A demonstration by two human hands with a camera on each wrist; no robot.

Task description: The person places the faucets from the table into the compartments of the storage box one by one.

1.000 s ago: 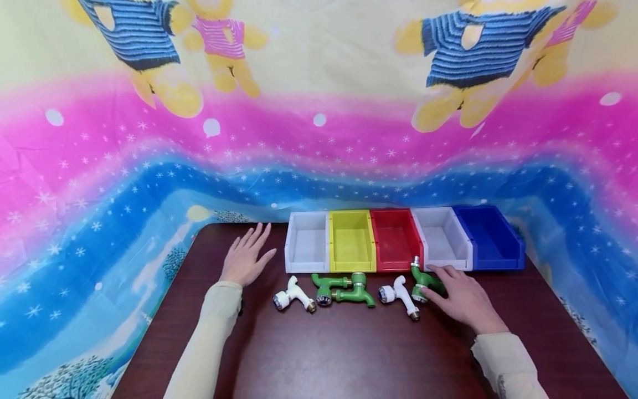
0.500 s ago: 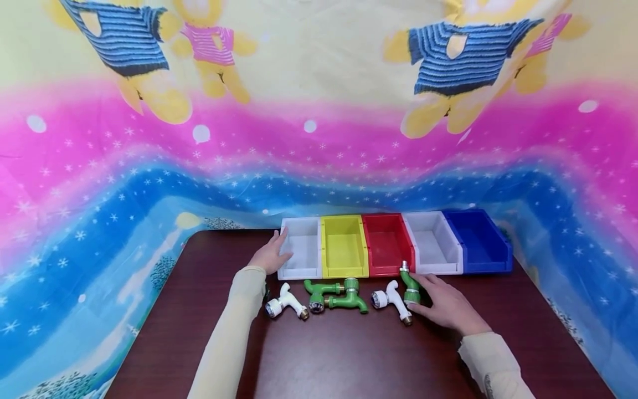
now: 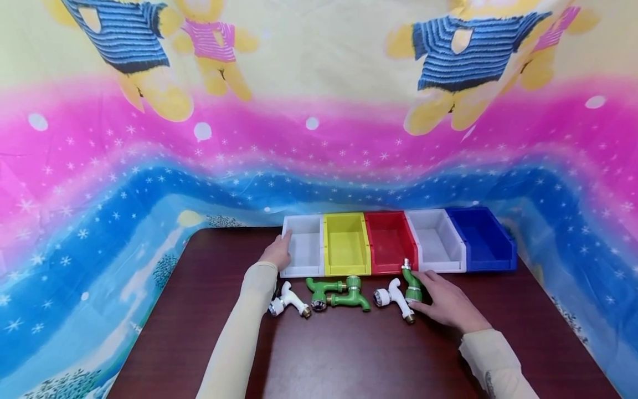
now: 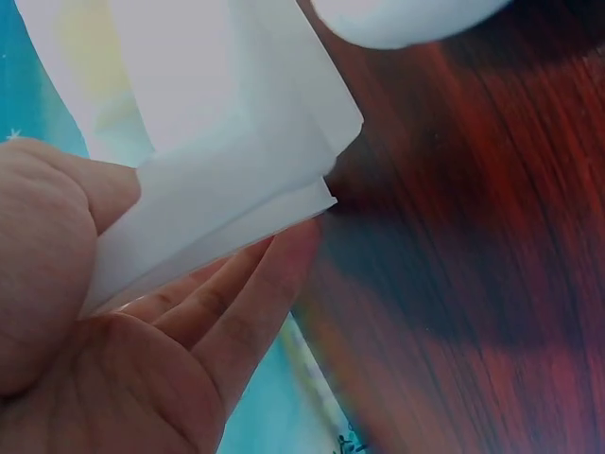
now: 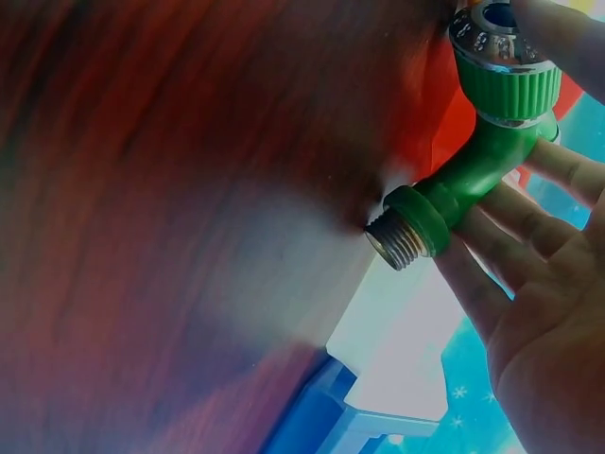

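My left hand (image 3: 277, 251) grips the side wall of the leftmost white bin (image 3: 305, 256). In the left wrist view the thumb lies over the bin's wall (image 4: 227, 180), and the other fingers (image 4: 250, 322) extend along its outside. My right hand (image 3: 451, 302) holds a green tap (image 3: 412, 282) in front of the red bin (image 3: 394, 270). The right wrist view has the thumb by the tap's ribbed knob (image 5: 510, 90) and the fingers (image 5: 515, 222) behind its body. The tap's threaded end (image 5: 397, 238) points away from the palm.
A yellow bin (image 3: 347, 270), a second white bin (image 3: 441, 266) and a blue bin (image 3: 493, 265) complete the row. Before them lie a white tap (image 3: 294, 300), two green taps (image 3: 324, 287) side by side, and another white tap (image 3: 399, 299). Printed cloth (image 3: 309, 155) hangs behind the table (image 3: 339, 354).
My left hand has moved right from the bare tabletop to the leftmost white bin and now grips its side. My right hand stays at the green tap, which has turned slightly.
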